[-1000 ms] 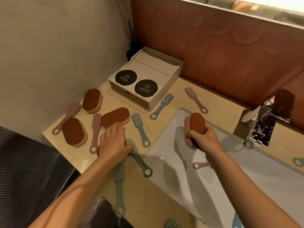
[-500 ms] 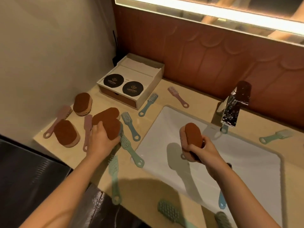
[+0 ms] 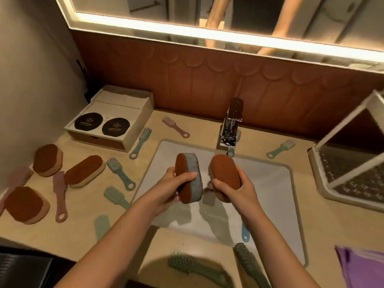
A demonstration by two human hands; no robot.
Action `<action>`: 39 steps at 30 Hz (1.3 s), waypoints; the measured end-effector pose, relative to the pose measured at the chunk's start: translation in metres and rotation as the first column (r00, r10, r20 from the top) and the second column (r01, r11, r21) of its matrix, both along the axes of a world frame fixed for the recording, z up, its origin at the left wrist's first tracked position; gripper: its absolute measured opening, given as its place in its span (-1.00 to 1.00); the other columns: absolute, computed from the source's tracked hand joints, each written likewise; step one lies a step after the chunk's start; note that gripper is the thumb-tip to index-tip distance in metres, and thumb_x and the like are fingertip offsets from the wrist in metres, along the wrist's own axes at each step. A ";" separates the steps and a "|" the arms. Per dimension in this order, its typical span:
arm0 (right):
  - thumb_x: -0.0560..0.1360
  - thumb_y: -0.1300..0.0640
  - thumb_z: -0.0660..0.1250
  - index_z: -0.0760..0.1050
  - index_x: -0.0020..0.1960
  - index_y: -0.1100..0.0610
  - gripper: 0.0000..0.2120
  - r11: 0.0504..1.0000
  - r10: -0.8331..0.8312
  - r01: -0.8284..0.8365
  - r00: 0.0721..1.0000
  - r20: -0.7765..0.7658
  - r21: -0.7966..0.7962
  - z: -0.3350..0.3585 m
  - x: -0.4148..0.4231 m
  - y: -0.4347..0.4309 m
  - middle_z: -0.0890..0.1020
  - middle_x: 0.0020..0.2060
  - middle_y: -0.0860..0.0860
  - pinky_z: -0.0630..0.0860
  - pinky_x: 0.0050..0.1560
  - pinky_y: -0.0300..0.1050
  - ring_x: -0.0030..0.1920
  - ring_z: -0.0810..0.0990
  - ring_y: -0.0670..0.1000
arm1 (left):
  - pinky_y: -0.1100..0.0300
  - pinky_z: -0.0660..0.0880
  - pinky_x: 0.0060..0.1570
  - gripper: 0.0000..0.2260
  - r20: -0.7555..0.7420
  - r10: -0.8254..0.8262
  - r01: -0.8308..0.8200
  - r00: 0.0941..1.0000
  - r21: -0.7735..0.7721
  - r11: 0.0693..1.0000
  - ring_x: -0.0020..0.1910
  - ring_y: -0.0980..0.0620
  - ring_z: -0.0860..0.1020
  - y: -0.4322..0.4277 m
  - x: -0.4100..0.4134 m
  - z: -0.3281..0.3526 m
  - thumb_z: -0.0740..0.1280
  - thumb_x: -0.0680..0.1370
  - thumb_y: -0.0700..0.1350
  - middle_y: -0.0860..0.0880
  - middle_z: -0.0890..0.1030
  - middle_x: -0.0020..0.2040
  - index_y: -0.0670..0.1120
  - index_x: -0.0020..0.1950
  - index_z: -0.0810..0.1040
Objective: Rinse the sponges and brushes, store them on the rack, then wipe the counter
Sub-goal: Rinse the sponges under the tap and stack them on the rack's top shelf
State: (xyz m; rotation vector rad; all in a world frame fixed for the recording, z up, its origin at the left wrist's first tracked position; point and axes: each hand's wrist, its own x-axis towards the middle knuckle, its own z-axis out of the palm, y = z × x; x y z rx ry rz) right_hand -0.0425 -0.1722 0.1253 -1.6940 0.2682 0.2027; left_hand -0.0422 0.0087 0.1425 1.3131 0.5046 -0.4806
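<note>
Change: our left hand [image 3: 169,189] has left the counter pile and come over the sink [image 3: 274,183] carrying a second sponge; both hands now meet below the faucet [image 3: 231,129].
Left grip: fingers curl across the grey-backed sponge [image 3: 194,171], held on edge; thumb hidden behind it.
Right grip: right hand [image 3: 242,193] wraps the tan-backed sponge [image 3: 225,173] from beneath, brown face up.
Meaning: we judge this pair is about to be rinsed; no stream is visible at the spout.
Materials: both ovals; the rust-brown scouring faces look coarse, the grey body porous and pitted.
Outstanding: three counter sponges [image 3: 84,171] and scattered ring-handled plastic brushes [image 3: 121,173] lie on the beige counter [image 3: 87,213], unrinsed by our reckoning.
Rack: white-framed mesh rack [image 3: 342,169] stands right of the basin, well apart from both held sponges.
Cloth: purple cloth [image 3: 361,267] at near right, presumably for wiping.
</note>
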 end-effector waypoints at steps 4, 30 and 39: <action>0.46 0.22 0.38 0.36 0.39 0.02 -0.47 0.997 -0.058 0.060 0.997 0.050 -0.046 -0.004 -0.004 -0.019 0.54 0.21 -0.02 0.47 0.27 0.09 0.20 0.52 0.02 | 0.15 0.52 -0.19 -0.56 -0.009 -0.067 0.067 0.998 -0.066 0.996 -0.01 0.04 0.52 -0.038 0.007 -0.001 0.38 0.48 -0.13 -0.05 0.51 0.07 -0.04 0.30 0.29; 0.58 0.22 0.18 0.35 0.39 -0.10 -0.57 0.866 0.258 -0.036 0.887 0.383 -0.499 0.026 -0.007 -0.064 0.48 0.23 -0.06 0.23 0.12 -0.49 0.14 0.31 -0.09 | 0.04 0.57 -0.14 -0.40 0.035 0.198 -0.173 0.980 -0.355 0.919 0.13 -0.16 0.57 -0.129 0.023 -0.003 0.46 0.31 0.00 -0.23 0.57 0.21 -0.07 0.32 0.44; 0.56 0.10 0.23 0.49 0.24 -0.11 -0.72 0.934 0.230 -0.104 0.906 0.354 -0.341 0.041 0.000 -0.069 0.48 0.14 -0.03 0.43 0.10 -0.26 0.18 0.41 -0.04 | 0.06 0.56 -0.29 -0.63 0.060 0.307 -0.263 0.950 -0.379 0.887 -0.02 -0.16 0.58 -0.137 0.026 -0.007 0.32 0.52 -0.11 -0.23 0.56 0.11 -0.08 0.31 0.41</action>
